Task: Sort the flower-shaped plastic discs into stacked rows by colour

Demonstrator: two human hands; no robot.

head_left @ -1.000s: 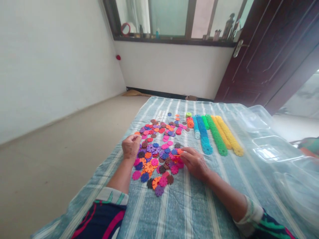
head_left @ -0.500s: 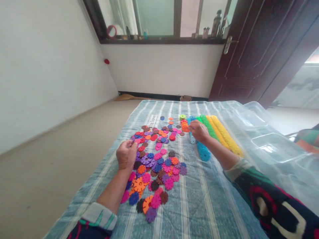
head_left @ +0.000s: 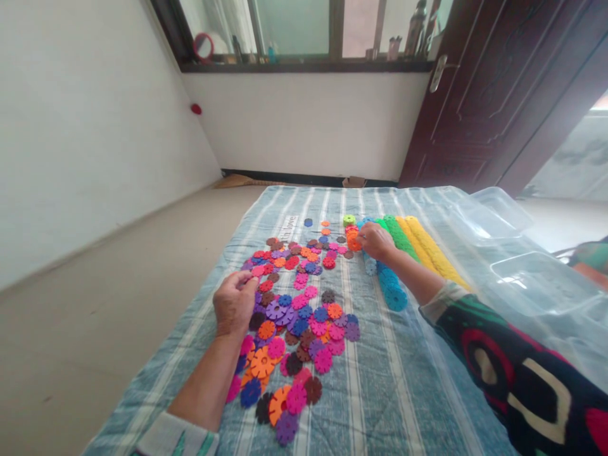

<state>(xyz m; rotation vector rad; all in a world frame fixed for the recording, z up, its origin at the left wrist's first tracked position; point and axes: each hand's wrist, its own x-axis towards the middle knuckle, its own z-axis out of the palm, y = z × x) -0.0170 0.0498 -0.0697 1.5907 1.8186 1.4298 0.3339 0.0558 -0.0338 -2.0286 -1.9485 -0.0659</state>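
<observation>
Notched plastic discs in pink, orange, purple, blue, brown and black lie in a loose pile (head_left: 304, 323) on a striped cloth. At the pile's left edge my left hand (head_left: 234, 304) is closed, its fingertips beside a pink disc (head_left: 258, 271); anything in the pinch is hidden. My right hand (head_left: 375, 240) reaches to the far side with bent, closed fingers. Its fingertips meet the right side of a short row of orange discs (head_left: 352, 239), and what they grip is concealed. Under and beside that hand runs a row of blue discs (head_left: 392, 291).
Green (head_left: 401, 240) and yellow (head_left: 434, 256) disc rows lie right of the blue one. Clear plastic boxes (head_left: 541, 282) stand at the right. A light green disc stack (head_left: 349, 220) and a printed paper strip (head_left: 288, 228) are farther back. A dark red door (head_left: 479, 95) stands behind.
The camera view has shifted slightly. My left hand appears a little lower and farther left, still at the pile's edge. My right hand stays by the orange row.
</observation>
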